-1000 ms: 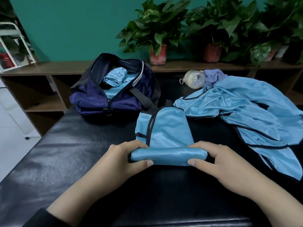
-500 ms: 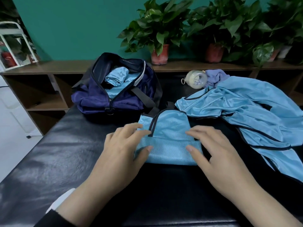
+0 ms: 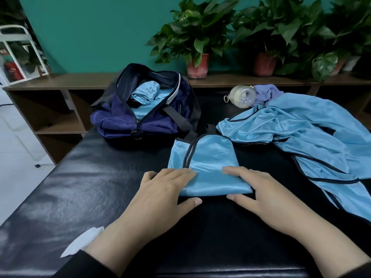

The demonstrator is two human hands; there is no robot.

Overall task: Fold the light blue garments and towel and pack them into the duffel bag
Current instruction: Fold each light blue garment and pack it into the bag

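Garment (image 3: pixel 206 167) lies mid-bench (image 3: pixel 80 187), near edge folded over. Left hand (image 3: pixel 160 189) and right hand (image 3: pixel 263 191) press flat on the fold's two ends, fingers (image 3: pixel 180 173) straight and together (thumbs on the bench at the fold's near edge). Bag (image 3: pixel 144 115) sits unzipped behind it.

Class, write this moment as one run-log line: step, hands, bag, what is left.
step: rolling vest | left hand, right hand: flat on roll | bag: open, blue cloth inside | left: loose garment
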